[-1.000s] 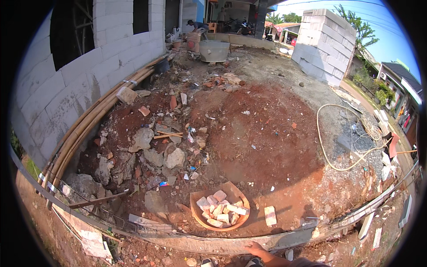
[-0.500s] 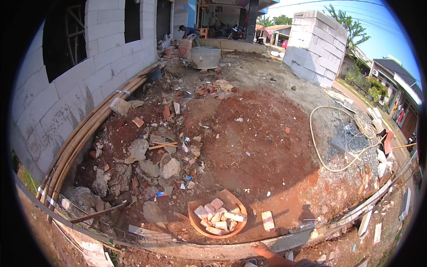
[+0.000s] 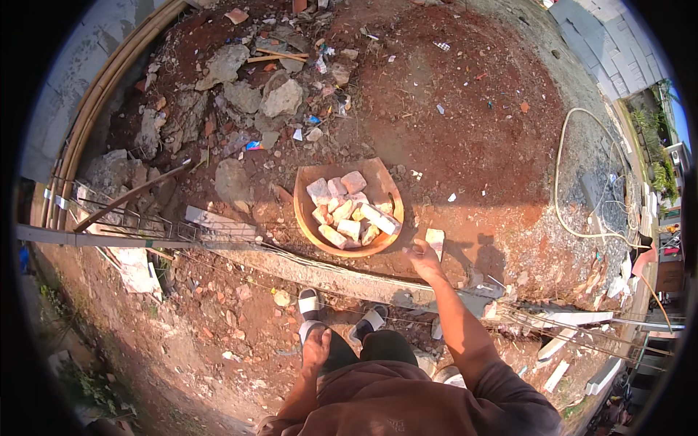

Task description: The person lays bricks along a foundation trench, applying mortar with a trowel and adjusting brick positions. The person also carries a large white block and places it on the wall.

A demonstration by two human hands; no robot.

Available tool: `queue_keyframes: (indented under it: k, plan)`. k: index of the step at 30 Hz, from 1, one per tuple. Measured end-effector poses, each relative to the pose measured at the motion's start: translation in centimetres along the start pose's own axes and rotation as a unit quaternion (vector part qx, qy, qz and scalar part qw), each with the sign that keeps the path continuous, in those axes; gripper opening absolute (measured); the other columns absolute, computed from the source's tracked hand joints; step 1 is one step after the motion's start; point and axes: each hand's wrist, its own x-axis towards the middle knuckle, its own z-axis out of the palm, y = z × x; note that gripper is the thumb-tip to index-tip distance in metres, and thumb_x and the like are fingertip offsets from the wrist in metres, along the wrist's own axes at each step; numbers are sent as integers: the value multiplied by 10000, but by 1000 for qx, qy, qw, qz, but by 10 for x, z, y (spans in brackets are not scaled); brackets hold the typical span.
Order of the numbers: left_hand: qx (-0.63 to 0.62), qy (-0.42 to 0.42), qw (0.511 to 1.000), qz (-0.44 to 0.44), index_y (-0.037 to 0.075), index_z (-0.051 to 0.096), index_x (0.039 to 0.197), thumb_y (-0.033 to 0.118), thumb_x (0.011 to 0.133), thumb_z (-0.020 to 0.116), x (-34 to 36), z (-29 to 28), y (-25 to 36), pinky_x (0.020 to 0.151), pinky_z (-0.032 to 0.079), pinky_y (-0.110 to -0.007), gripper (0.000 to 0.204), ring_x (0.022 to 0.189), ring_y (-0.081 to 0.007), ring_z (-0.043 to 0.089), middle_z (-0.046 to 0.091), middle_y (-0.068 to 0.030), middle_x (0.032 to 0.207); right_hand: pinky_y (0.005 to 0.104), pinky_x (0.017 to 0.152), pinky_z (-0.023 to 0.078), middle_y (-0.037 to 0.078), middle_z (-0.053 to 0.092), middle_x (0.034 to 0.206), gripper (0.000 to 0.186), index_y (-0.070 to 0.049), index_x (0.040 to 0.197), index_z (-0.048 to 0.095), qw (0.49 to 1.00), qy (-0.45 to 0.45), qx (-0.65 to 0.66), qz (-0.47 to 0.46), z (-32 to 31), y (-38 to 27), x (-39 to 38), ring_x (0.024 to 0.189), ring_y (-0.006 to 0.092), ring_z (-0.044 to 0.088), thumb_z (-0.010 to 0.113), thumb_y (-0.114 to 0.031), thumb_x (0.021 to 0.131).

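Observation:
My right hand [image 3: 420, 256] reaches over the low concrete edge [image 3: 346, 280], just left of a lone pale brick [image 3: 435, 238], its fingers apart and empty. A worn orange curved basin [image 3: 309, 221] holds several broken bricks [image 3: 348, 228] in pink, cream and yellow; it lies left of that hand. My left hand [image 3: 315, 346] rests on my left leg, fingers loosely spread with nothing visible in them. My sandalled feet [image 3: 308, 304] stand on the near side of the edge.
Broken concrete [image 3: 282, 98] and bamboo poles [image 3: 83, 123] lie to the left. A looped hose [image 3: 560, 189] and a pale block stack [image 3: 603, 47] are at the right. Bare red soil [image 3: 465, 145] spreads beyond the basin. Thin bars and planks [image 3: 120, 232] run along the edge.
My view has tilted downward, bringing my left hand and legs into view. My right arm reaches further in, with its hand near the lone brick.

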Motion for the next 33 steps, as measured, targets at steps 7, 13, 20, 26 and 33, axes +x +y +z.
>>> queue_keyframes:
  k: [7,13,20,26,33]
  plan:
    - [346,-4,937,41,60,533,1192,424,819,590,-12,17,-123,1036,250,-540,525,1184,-288,473,553,-120,1201,405,1041,345,274,358,1383,835,-2,1373,339,983,-8,-135,-125,127,-31,227,1273,363,392,703,-437,760]
    - [351,12,936,21,-2,537,1158,288,806,649,8,14,-142,992,333,-505,470,1130,-337,505,556,-167,1189,380,1069,304,250,352,1405,1097,-5,1436,197,947,-7,-275,-164,151,-20,375,1322,348,332,757,-505,637]
    - [403,40,914,-3,21,553,1151,257,789,662,-1,-33,-125,983,336,-499,445,1144,-326,506,551,-157,1206,348,999,369,220,503,1271,967,76,1379,274,989,-41,33,-136,230,-46,331,1183,287,493,744,-382,669]
    - [330,-51,938,99,54,593,1095,394,834,595,10,-16,-141,964,323,-518,428,1107,-329,514,590,-133,1118,379,1071,279,248,342,1379,1002,51,1412,197,960,11,229,-158,145,-29,148,1304,315,327,765,-308,668]
    - [-155,-214,954,-144,-14,368,1304,246,886,595,40,42,16,942,423,-328,542,1123,-236,512,498,-160,1243,441,996,350,286,387,1291,974,7,1397,246,989,6,141,-44,122,53,-146,1183,432,410,757,-398,673]
